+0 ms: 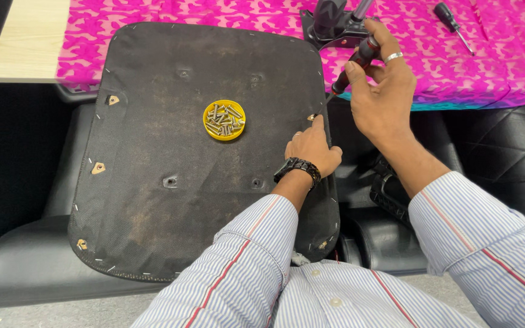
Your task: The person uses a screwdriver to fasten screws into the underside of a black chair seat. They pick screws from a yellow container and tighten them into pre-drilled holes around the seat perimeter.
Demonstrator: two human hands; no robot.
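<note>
A black chair seat panel lies upside down in front of me, its fabric underside up. My right hand is shut on a red-and-black screwdriver, whose tip points down at a small fastener on the panel's right edge. My left hand, with a black wristband, rests on that same edge, its index finger beside the fastener. A yellow round lid holding several metal screws sits near the panel's middle.
A pink patterned cloth covers the wooden table behind the panel. On it lie a second screwdriver and a black chair mechanism. Black cushioned chair parts lie to the right and below.
</note>
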